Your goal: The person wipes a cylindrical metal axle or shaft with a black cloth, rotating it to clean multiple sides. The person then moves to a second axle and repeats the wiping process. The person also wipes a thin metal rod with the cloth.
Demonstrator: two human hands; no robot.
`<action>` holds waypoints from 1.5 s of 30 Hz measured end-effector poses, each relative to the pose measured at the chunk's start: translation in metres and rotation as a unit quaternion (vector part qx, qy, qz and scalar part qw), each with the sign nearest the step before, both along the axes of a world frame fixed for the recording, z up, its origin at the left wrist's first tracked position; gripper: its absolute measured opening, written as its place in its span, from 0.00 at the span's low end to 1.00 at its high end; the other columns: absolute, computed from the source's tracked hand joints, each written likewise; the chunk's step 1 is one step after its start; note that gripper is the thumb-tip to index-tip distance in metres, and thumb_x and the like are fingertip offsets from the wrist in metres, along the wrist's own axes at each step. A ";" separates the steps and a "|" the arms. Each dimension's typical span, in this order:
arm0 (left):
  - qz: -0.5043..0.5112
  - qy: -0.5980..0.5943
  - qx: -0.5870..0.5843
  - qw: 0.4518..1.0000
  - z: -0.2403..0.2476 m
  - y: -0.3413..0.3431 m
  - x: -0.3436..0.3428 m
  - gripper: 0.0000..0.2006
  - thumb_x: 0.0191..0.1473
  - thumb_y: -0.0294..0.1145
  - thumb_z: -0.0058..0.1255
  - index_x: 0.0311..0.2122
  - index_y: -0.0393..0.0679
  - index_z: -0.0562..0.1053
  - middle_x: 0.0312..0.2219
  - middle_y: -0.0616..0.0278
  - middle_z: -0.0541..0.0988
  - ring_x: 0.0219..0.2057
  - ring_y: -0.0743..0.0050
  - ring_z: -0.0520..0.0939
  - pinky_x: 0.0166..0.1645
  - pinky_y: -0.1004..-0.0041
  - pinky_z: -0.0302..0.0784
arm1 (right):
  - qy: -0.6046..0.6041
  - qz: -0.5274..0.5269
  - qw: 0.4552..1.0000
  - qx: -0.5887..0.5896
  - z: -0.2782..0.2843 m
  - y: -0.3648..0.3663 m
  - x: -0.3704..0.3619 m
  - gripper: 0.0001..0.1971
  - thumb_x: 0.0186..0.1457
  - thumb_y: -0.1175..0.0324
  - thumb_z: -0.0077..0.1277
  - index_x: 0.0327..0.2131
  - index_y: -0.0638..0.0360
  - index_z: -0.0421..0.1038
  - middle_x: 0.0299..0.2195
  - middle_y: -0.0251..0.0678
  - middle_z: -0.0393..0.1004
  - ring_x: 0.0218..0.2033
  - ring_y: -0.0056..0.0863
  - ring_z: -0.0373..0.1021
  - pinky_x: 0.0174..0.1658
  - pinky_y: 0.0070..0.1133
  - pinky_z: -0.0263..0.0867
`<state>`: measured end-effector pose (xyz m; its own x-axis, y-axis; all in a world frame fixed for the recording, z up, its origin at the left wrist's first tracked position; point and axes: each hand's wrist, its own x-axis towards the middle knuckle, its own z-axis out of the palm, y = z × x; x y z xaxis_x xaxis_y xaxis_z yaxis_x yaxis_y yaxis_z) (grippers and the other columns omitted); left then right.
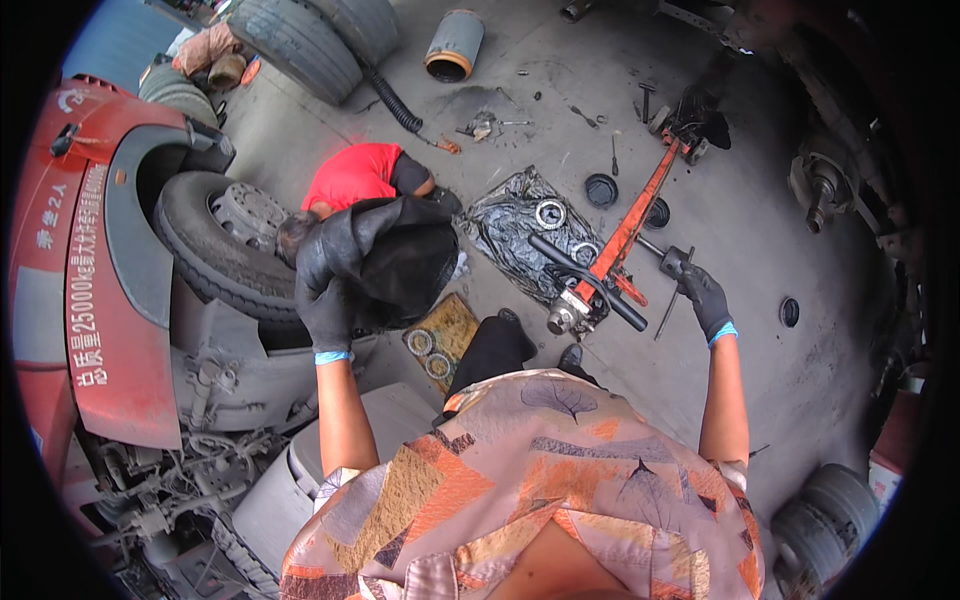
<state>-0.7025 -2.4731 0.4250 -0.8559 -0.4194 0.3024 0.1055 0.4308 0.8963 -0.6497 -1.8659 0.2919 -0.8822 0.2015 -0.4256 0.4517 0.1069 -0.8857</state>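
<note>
The right hand (pixel 708 300), in a dark work glove at the right of centre, has its fingers curled around a metal T-bar tool (pixel 676 263), which lies just to the hand's left; its thin crossbar slants from upper right to lower left, while the thicker shaft points up and left toward the orange lever of a floor jack (pixel 636 215). This hand is far nearer the tool and the jack than the left hand (pixel 328 312), which sits left of centre, closed on a folded black rubber flap (pixel 405 265) spreading upward and rightward from the glove; how its fingers grip is hidden in the dark folds. Between the two hands, a crumpled black plastic sheet (pixel 508 205) carries metal rings, partly under the jack's lever, and a stained yellow board (pixel 458 322) lies lower, bearing more rings. A crouching co-worker in a red shirt (pixel 350 180) is just beyond the flap, beside a truck wheel (pixel 190 225) at the left.
</note>
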 end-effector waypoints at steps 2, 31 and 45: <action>-0.047 -0.018 0.068 0.996 -0.002 -0.016 -0.034 0.14 0.45 0.19 0.52 0.41 0.34 0.74 0.37 0.63 0.78 0.37 0.77 0.77 0.45 0.76 0.71 | 0.046 -0.025 0.998 -0.036 -0.006 -0.009 -0.008 0.19 0.59 0.58 0.48 0.48 0.61 0.69 0.35 0.32 0.74 0.34 0.21 0.69 0.40 0.19 0.67; -0.126 0.039 0.069 0.989 0.023 -0.136 -0.340 0.17 0.40 0.17 0.49 0.40 0.33 0.73 0.36 0.63 0.77 0.36 0.77 0.75 0.45 0.76 0.70 | -0.011 0.051 0.959 0.280 0.078 -0.158 -0.266 0.20 0.58 0.54 0.43 0.45 0.57 0.71 0.41 0.43 0.75 0.42 0.38 0.71 0.49 0.24 0.63; -0.060 0.007 0.082 0.995 -0.069 -0.057 -0.495 0.17 0.44 0.18 0.50 0.43 0.33 0.71 0.38 0.62 0.76 0.37 0.77 0.74 0.44 0.75 0.70 | -0.051 0.237 0.925 0.293 -0.150 -0.057 -0.450 0.22 0.56 0.49 0.43 0.44 0.55 0.73 0.37 0.42 0.76 0.40 0.35 0.72 0.45 0.25 0.65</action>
<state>-1.1970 -2.5300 0.3561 -0.8989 -0.3592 0.2508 0.1601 0.2634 0.9513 -1.1000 -1.9233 0.1417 -0.8915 0.0248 -0.4523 0.3090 0.7633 -0.5673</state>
